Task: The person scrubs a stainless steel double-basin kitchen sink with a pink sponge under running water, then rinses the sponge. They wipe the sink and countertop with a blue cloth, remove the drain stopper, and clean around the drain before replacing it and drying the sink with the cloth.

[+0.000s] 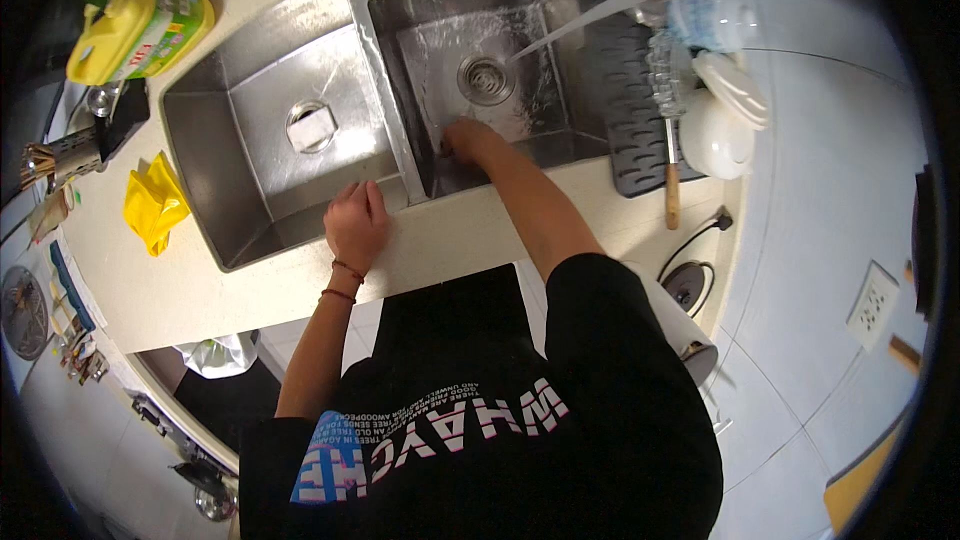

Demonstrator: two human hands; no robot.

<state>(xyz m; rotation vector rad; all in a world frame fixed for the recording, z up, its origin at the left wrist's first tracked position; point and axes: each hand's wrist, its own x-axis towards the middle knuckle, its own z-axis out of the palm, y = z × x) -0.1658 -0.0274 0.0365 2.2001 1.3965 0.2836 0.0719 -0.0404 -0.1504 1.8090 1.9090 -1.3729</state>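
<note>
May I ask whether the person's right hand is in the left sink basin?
No, the right hand reaches into the right basin, where water is running.

With twelve o'clock as the far side: around the left basin point(225, 170), on the countertop point(470, 240), jug point(150, 35) at ten, cutlery holder point(75, 155) at nine, cloth point(155, 202) at eight; left hand point(357, 225) at five, by the near rim. Inside, small block point(312, 129) over the drain. Between two and three, right basin point(430, 55); in it, right hand point(470, 143) at its drain's seven, water stream point(590, 15) in from two. Beyond, at three, drying mat point(628, 140); along its outer edge, wire-headed utensil point(671, 140), then bowl point(715, 135).
</note>
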